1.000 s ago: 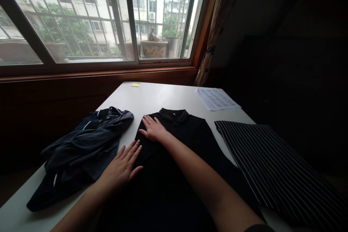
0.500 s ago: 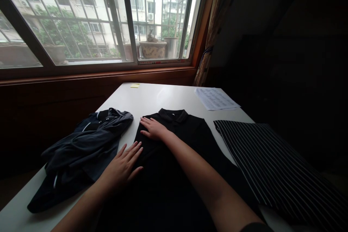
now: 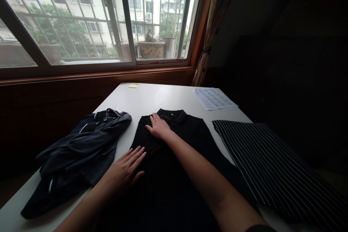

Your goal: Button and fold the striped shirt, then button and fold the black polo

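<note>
A black polo shirt [image 3: 185,152] is spread on the white table [image 3: 163,96], its collar toward the window. My right hand [image 3: 159,126] lies flat on the shirt just below the left side of the collar, fingers outstretched. Lower down, my left hand [image 3: 127,168] rests on the shirt's left edge with its fingers extended and thumb apart. Neither hand grips the cloth. The lower part of the shirt is very dark and partly hidden under my forearms.
A crumpled dark blue-grey garment [image 3: 81,152] with snaps lies at the left. To the right is a black cloth with white stripes [image 3: 261,156]. Printed sheets [image 3: 214,98] and a yellow sticky note [image 3: 133,85] sit near the far edge, below a barred window [image 3: 89,18].
My right hand has slid from the shirt's left shoulder inward toward the collar. My left hand has shifted slightly down and right on the cloth. The view has turned a little.
</note>
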Available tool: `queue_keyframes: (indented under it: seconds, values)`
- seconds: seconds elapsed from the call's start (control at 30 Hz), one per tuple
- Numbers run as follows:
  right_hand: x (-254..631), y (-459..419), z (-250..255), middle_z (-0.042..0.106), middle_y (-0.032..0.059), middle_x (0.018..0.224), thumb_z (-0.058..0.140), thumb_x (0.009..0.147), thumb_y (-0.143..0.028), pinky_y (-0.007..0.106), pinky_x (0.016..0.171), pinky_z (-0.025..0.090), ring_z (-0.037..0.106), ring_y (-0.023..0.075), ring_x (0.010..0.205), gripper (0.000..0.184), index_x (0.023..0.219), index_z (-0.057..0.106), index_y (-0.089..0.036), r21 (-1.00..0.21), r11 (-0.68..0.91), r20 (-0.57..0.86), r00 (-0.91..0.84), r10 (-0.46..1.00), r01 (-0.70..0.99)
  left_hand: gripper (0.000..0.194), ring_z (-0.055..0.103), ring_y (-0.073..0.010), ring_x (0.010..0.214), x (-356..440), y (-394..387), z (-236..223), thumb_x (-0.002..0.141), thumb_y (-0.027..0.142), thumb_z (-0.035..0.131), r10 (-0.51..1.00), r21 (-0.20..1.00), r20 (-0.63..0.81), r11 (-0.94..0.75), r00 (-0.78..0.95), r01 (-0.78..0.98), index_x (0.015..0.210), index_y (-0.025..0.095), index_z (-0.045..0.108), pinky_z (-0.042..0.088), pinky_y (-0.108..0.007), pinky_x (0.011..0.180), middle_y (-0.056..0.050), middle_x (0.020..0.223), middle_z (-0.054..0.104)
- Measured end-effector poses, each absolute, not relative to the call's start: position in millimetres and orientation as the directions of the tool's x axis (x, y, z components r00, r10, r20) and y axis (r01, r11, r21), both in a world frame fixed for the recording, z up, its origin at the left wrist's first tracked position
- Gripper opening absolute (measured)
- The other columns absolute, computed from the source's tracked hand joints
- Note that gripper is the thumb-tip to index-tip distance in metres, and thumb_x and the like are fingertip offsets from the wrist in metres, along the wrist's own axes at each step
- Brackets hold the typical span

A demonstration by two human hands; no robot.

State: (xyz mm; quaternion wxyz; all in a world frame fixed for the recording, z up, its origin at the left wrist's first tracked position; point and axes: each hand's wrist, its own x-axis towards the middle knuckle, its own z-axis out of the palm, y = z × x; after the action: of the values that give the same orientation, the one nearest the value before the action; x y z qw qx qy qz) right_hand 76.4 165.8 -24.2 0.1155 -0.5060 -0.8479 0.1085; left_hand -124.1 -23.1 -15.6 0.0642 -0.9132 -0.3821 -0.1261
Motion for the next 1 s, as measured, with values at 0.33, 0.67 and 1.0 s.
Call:
queue_keyframes:
  seconds: [0.33, 0.67, 1.0]
  values:
    - [73, 177, -29, 0.013, 0.0143, 0.167, 0.029, 0.098, -0.066, 0.046, 0.122, 0.02, 0.011, 0.0283, 0.154, 0.083, 0.157, 0.027, -0.008, -0.299, 0.476, 0.067, -0.48, 0.875, 0.827, 0.06, 0.041, -0.0287, 0.144, -122, -24, -15, 0.1, 0.038, 0.052, 0.667, -0.057, 0.243, -0.715, 0.705, 0.697, 0.154, 0.018, 0.035, 0.044, -0.049, 0.115, -0.01, 0.157, 0.041]
    - [75, 173, -28, 0.017, 0.0162, 0.166, 0.03, 0.099, -0.063, 0.044, 0.122, 0.019, 0.014, 0.0279, 0.154, 0.081, 0.156, 0.029, -0.006, -0.295, 0.491, 0.109, -0.482, 0.87, 0.82, 0.042, 0.057, -0.0242, 0.131, -119, -31, -1, 0.1, 0.02, 0.049, 0.612, 0.11, 0.333, -0.781, 0.717, 0.615, 0.142, 0.019, 0.053, 0.055, -0.039, 0.105, -0.01, 0.142, 0.06]
    - [75, 170, -32, 0.032, 0.0168, 0.161, 0.041, 0.101, -0.048, 0.045, 0.123, 0.022, 0.026, 0.0275, 0.15, 0.064, 0.152, 0.039, -0.008, -0.279, 0.573, 0.239, -0.522, 0.819, 0.771, 0.04, 0.059, -0.0234, 0.129, -127, -28, 11, 0.098, 0.016, 0.049, 0.655, 0.131, 0.444, -0.722, 0.611, 0.679, 0.138, 0.021, 0.056, 0.055, -0.038, 0.105, -0.008, 0.137, 0.064]
